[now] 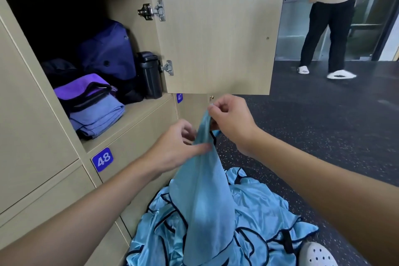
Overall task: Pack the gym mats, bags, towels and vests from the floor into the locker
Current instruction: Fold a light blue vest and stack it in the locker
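A light blue vest (205, 190) with black trim hangs lifted above a heap of like vests (254, 218) on the dark floor. My right hand (231, 119) pinches its top edge. My left hand (179, 147) grips the fabric just below. Both hands are in front of the open locker (138, 112), which holds a purple bag (108, 52), a dark bag (58, 69), folded purple towels (95, 110) and a black container (150, 73).
The locker door (216, 28) stands open to the right, above my hands. Closed lockers numbered 48 (103, 159) and 47 (179, 97) lie below. A person (330, 17) stands at the back right. A white clog (317, 255) is at the bottom right.
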The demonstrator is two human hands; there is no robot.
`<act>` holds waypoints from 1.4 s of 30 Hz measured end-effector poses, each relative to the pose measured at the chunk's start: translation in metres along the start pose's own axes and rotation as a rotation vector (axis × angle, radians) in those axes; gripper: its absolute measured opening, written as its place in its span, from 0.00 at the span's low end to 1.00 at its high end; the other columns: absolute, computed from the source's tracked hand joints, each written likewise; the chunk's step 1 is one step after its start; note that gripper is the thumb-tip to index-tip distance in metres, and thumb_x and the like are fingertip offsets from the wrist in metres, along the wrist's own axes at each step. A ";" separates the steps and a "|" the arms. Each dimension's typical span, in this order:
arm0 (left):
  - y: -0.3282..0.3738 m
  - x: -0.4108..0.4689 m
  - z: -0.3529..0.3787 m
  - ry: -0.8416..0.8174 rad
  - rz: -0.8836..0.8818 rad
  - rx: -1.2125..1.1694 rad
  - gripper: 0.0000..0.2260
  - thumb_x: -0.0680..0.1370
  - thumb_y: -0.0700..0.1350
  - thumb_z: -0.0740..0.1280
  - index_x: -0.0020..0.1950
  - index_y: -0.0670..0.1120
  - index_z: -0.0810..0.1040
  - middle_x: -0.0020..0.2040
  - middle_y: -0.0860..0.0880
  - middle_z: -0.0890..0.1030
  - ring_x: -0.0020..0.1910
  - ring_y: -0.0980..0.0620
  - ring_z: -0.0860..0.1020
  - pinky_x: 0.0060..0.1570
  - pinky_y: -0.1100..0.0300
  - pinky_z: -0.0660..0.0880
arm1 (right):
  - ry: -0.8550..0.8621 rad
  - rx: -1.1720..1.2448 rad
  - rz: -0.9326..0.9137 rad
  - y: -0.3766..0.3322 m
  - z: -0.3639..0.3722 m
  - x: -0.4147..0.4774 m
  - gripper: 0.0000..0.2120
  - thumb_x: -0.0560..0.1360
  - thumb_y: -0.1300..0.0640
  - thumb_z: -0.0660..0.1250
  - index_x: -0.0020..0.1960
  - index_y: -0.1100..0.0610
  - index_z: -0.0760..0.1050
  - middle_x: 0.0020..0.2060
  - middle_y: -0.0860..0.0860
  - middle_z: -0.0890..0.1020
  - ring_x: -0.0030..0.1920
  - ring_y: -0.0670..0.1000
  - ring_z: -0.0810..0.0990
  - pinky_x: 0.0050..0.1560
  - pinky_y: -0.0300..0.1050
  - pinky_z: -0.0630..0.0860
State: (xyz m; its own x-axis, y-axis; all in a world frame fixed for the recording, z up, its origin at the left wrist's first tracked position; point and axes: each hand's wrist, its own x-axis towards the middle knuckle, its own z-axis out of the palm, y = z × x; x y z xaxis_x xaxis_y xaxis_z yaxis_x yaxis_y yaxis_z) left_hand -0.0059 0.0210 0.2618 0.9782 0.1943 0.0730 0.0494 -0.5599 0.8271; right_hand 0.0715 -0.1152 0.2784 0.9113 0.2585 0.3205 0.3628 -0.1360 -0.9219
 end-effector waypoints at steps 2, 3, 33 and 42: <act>-0.003 -0.001 0.006 -0.051 0.036 0.081 0.08 0.73 0.48 0.77 0.45 0.46 0.81 0.42 0.49 0.83 0.36 0.59 0.78 0.41 0.61 0.75 | 0.011 0.069 0.032 -0.003 -0.001 0.001 0.11 0.79 0.64 0.63 0.38 0.58 0.73 0.32 0.55 0.79 0.33 0.51 0.79 0.45 0.54 0.83; -0.004 -0.002 0.008 -0.070 0.055 0.091 0.07 0.74 0.47 0.75 0.44 0.45 0.82 0.41 0.47 0.84 0.33 0.59 0.76 0.40 0.61 0.74 | 0.008 0.092 0.039 -0.004 -0.002 0.001 0.12 0.80 0.65 0.63 0.38 0.58 0.72 0.31 0.54 0.79 0.31 0.49 0.79 0.43 0.50 0.83; 0.001 0.006 -0.007 -0.058 0.029 -0.134 0.19 0.73 0.42 0.78 0.62 0.45 0.78 0.50 0.47 0.85 0.42 0.58 0.83 0.41 0.65 0.78 | -0.075 -0.171 -0.082 0.013 0.002 -0.002 0.15 0.79 0.57 0.66 0.44 0.71 0.74 0.32 0.55 0.71 0.34 0.49 0.66 0.34 0.43 0.64; 0.004 0.004 -0.004 0.164 0.069 -0.126 0.04 0.76 0.39 0.73 0.43 0.39 0.83 0.42 0.38 0.85 0.37 0.48 0.80 0.42 0.48 0.80 | 0.001 -0.114 -0.001 0.019 -0.016 0.011 0.15 0.81 0.59 0.61 0.49 0.74 0.72 0.37 0.53 0.70 0.38 0.50 0.66 0.40 0.44 0.63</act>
State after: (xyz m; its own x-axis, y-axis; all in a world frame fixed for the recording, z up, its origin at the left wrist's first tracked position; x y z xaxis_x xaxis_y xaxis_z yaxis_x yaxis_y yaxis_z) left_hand -0.0022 0.0230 0.2680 0.9320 0.2931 0.2132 -0.0525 -0.4730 0.8795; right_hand 0.0918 -0.1302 0.2681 0.9111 0.2578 0.3215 0.3833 -0.2436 -0.8909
